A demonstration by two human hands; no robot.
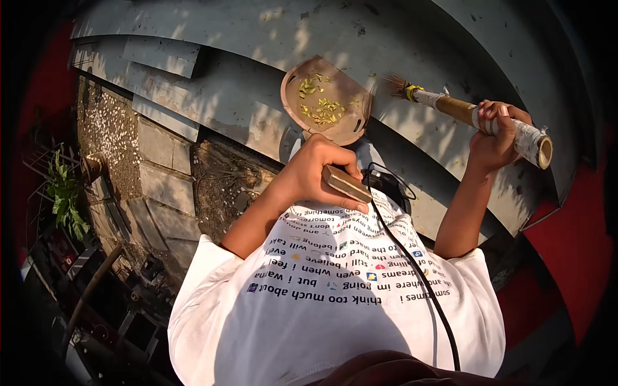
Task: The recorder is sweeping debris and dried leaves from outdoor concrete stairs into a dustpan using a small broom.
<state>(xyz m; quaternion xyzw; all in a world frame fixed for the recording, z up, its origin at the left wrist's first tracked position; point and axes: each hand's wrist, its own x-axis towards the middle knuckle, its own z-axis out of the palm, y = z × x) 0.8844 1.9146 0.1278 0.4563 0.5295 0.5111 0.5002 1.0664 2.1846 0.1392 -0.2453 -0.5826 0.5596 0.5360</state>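
My left hand (pixel 318 169) is wrapped around the brown handle (pixel 346 184) of a dustpan, its squared end poking out toward my shirt. Beyond that hand lies the wide, pinkish-brown pan (pixel 316 67), with small yellow-green leaves (pixel 323 111) scattered inside. My right hand (pixel 499 130) grips a broom's thick bamboo handle (pixel 456 110), partly wrapped in white tape. The broom's brown bristles (pixel 398 87), bound with a yellow tie, point toward the pan's right edge but stay apart from it. My fingers hide part of each handle.
Grey concrete steps (pixel 231 87) with a few fallen leaves run diagonally ahead of me. At left are paving slabs (pixel 166 144), gravelly soil (pixel 111 116) and a green leafy plant (pixel 63 193). A black cable (pixel 415 260) hangs down my printed white shirt (pixel 309 333).
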